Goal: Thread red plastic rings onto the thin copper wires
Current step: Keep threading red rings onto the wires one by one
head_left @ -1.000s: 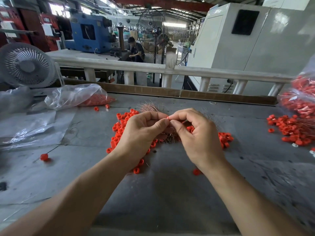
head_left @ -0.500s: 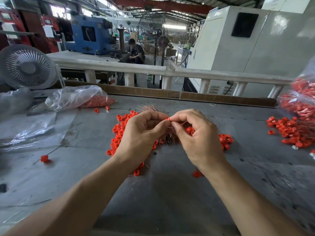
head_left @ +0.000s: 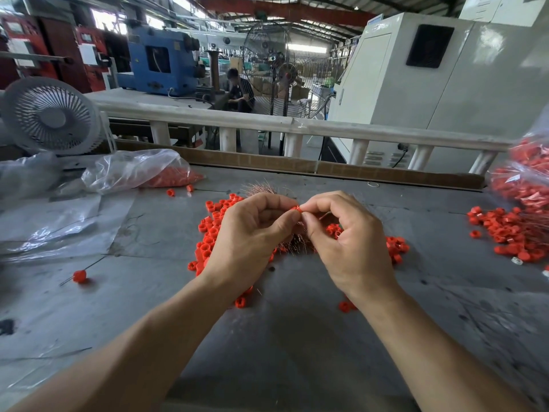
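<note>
Our left hand (head_left: 249, 233) pinches a red ring (head_left: 294, 208) between thumb and forefinger, the other fingers curled in, and our right hand (head_left: 350, 236) meets it fingertip to fingertip, thumb and forefinger closed just beside the ring; whether they grip a wire we cannot tell, for it is too thin to make out there. Both hands hang above a tuft of copper wires (head_left: 261, 188) that lies on the grey tabletop (head_left: 297, 337) amid a heap of loose red rings (head_left: 211, 230). Near the left edge lies one ring already on a wire (head_left: 79, 276). Farther left sits a clear plastic bag (head_left: 133, 171) with red rings in it, and behind it a white fan (head_left: 52, 115). To the right lies another heap of rings (head_left: 508, 230), beside a filled bag (head_left: 525, 179).
</note>
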`<state>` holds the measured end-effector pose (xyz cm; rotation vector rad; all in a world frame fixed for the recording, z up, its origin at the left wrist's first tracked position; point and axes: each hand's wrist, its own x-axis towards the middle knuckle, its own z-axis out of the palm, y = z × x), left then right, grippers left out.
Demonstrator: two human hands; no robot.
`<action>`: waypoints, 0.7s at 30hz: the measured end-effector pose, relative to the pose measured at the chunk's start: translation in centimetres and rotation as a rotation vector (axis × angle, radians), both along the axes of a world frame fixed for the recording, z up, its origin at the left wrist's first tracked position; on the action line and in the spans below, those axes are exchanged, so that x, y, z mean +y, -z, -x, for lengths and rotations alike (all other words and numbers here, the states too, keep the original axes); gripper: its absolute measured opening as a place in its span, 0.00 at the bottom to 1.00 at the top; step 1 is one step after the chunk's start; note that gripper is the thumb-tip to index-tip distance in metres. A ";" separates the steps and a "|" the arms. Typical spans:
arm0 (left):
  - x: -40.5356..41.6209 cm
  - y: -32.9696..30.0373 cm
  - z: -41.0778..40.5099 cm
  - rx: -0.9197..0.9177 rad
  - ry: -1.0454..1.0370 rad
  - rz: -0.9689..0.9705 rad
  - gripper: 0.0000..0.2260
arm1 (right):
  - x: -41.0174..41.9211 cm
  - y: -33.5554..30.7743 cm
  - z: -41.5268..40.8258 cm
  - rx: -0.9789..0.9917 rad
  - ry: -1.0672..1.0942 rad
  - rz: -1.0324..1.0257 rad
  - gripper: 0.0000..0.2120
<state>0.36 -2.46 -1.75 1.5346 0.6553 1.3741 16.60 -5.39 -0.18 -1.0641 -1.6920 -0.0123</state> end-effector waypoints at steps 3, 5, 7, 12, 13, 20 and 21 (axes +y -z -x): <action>-0.1 -0.1 0.0 0.009 -0.012 -0.003 0.05 | 0.0 0.1 0.0 -0.011 0.012 -0.012 0.04; -0.1 -0.1 0.0 0.013 -0.020 -0.002 0.05 | 0.0 0.2 0.1 0.008 0.002 0.005 0.03; -0.2 -0.1 0.0 0.014 -0.029 -0.007 0.05 | 0.0 0.3 0.2 0.033 -0.007 0.027 0.03; -0.3 -0.1 0.0 -0.014 -0.032 0.039 0.06 | 0.1 0.4 0.2 0.007 -0.006 0.023 0.03; -0.3 -0.1 0.0 -0.032 -0.027 0.059 0.05 | 0.1 0.4 0.3 -0.003 -0.002 0.014 0.04; -0.6 -0.1 -0.7 -0.172 0.015 0.272 0.07 | 0.3 1.3 1.9 -0.058 0.161 -0.105 0.06; -0.7 -0.1 -0.8 -0.186 0.032 0.306 0.07 | 0.3 1.4 2.1 -0.063 0.197 -0.120 0.05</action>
